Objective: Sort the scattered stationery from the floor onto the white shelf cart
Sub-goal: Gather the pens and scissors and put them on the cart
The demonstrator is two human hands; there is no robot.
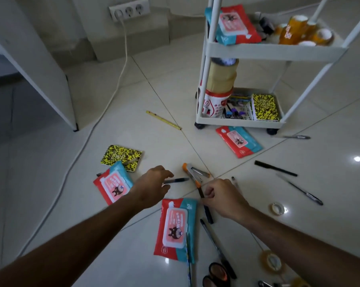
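Observation:
My left hand (154,186) reaches over the tile floor, and its thumb and fingers pinch the end of a black pen (178,180). My right hand (223,200) pinches a black marker with an orange tip (200,191), right beside an orange-and-metal stapler (195,172). Wet-wipe packs lie at the left (112,185), between my arms (176,224) and by the cart (239,141). A yellow-black notebook (122,157), a yellow pencil (163,120), several pens (275,168), tape rolls (277,208) and scissors (218,273) are scattered around. The white shelf cart (268,51) stands at the far right, holding wipes, tape rolls and a notebook.
A white cable (117,83) runs from a wall socket (129,9) across the floor on the left. A white furniture panel (40,69) stands at the left. The cart rests on small black wheels (271,131).

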